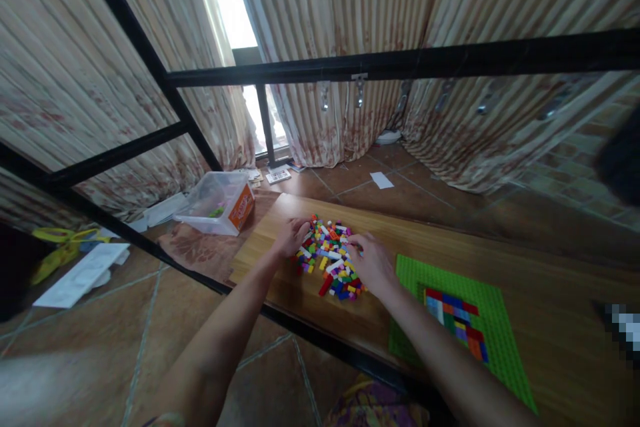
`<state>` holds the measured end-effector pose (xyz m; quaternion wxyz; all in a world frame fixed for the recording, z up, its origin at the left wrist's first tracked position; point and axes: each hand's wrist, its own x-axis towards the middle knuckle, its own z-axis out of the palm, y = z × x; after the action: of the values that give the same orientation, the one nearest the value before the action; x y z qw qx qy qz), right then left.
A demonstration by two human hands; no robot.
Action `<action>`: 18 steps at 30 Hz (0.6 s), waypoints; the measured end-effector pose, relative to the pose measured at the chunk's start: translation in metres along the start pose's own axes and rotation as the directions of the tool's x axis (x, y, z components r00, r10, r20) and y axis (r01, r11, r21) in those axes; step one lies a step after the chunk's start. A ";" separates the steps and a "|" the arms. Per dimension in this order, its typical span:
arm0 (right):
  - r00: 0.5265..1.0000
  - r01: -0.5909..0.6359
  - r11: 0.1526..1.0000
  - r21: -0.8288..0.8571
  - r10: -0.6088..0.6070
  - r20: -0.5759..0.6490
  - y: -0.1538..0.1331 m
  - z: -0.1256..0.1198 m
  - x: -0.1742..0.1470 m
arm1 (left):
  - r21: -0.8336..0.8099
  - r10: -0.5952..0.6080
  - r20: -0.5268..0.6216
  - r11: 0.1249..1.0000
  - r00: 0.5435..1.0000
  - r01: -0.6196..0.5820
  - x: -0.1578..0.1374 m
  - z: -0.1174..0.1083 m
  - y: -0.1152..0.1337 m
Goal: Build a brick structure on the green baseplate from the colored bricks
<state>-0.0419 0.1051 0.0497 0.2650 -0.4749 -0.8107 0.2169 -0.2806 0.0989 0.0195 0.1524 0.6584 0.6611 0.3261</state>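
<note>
A loose pile of small multicoloured building bricks (pixel 334 264) lies on the wooden table (pixel 280 287). At the pile's left edge is my left hand (pixel 291 238), its fingers loosely curved against the bricks and apart. My right hand (pixel 373 263) reaches into the pile from the right, thumb and fingers parted among the bricks; its fingertips are partly hidden. Right of the pile lies a green studded baseplate (pixel 485 293), crossed by my right forearm. On it, red, blue, white, orange and green bricks form a flat patch (pixel 453 313).
A clear plastic box (pixel 215 203) with an orange label stands beyond the table's left end. Black metal bars (pixel 300 73) cross in front of curtains (pixel 340 7). White foam-like pieces (pixel 83 273) and a yellow bag-like item (pixel 57 250) lie on the tiled floor at left.
</note>
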 end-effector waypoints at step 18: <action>0.998 -0.057 0.998 -0.014 0.056 -0.030 -0.038 0.014 0.012 | 0.237 0.029 0.060 0.971 0.998 -0.042 0.051 0.012 0.007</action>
<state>-0.0810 0.0973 0.0646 0.2671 -0.5027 -0.7946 0.2111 -0.2721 0.1503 0.0261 0.0850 0.6924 0.6791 0.2287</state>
